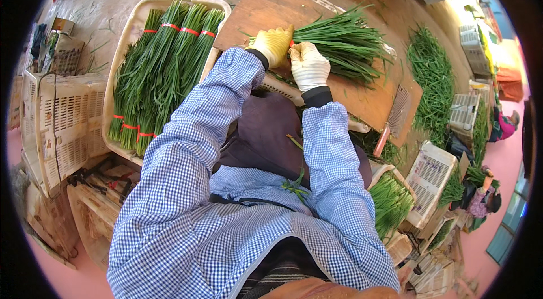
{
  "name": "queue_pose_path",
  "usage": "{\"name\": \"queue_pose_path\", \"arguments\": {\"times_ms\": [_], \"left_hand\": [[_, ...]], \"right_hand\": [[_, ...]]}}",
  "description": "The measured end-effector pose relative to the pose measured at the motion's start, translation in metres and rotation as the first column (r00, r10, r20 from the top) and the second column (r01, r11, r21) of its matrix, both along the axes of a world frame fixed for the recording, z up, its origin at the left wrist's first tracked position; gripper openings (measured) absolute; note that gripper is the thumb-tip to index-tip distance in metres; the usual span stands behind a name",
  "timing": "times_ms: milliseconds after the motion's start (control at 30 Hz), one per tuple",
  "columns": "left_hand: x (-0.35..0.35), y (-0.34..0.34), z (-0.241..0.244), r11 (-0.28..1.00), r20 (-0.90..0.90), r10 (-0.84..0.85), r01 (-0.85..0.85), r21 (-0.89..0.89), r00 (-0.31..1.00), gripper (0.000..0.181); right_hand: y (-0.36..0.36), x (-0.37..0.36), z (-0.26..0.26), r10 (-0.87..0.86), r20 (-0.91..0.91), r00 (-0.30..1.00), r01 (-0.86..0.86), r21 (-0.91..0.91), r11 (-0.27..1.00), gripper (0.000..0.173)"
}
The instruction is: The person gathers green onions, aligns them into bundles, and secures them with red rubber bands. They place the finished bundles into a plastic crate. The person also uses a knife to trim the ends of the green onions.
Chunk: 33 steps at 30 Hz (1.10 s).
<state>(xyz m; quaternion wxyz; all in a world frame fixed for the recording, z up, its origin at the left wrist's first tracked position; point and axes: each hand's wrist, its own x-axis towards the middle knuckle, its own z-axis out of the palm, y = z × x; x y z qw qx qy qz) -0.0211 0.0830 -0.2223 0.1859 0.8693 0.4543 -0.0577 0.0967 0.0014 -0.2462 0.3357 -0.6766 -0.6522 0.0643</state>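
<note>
A bunch of long green leaves, likely garlic chives point(343, 42), lies across a wooden board point(369, 99) in front of me. My left hand point(273, 44), in a yellowed knit glove, is closed round the stem end of the bunch. A red band or tape point(291, 44) shows at the stems between my hands. My right hand point(309, 63), in a whitish striped glove, pinches at this red band with bent fingers. To the left, a white plastic crate point(111, 87) holds several bunches of the same greens point(157, 74), bound with red bands.
A wire-tined tool with a reddish handle point(382, 142) lies at the board's right end. Beyond it, loose greens point(430, 83) are heaped on the floor. A crate of greens point(390, 205) stands near my right elbow, stacked crates point(68, 116) at far left. Two people point(481, 203) are at far right.
</note>
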Motion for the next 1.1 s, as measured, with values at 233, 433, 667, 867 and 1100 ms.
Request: {"name": "queue_pose_path", "arguments": {"times_ms": [233,433,667,867,1100], "left_hand": [[0.002,0.013,-0.012,0.999,0.009,0.022,-0.022,-0.030,1.000,0.069],[0.004,0.001,-0.011,0.996,-0.003,0.028,-0.027,0.088,1.000,0.059],[0.003,0.008,-0.005,0.999,-0.021,0.044,-0.044,-0.013,0.999,0.074],[0.006,0.007,-0.007,1.000,-0.052,0.022,-0.022,-0.006,0.998,0.061],[0.004,0.007,-0.009,1.000,-0.044,0.019,-0.018,0.026,0.999,0.050]], "right_hand": [[0.012,0.002,0.000,0.007,0.060,0.998,-0.011,0.060,0.998,0.019],[-0.004,0.000,-0.006,-0.017,0.009,1.000,0.017,0.059,0.998,0.019],[0.005,-0.002,0.001,-0.029,-0.011,1.000,0.029,0.030,0.999,0.015],[-0.002,-0.002,0.001,-0.046,-0.002,0.999,0.046,0.017,0.999,0.015],[0.002,-0.002,-0.005,-0.011,0.034,0.999,0.007,0.105,0.994,0.017]]}}
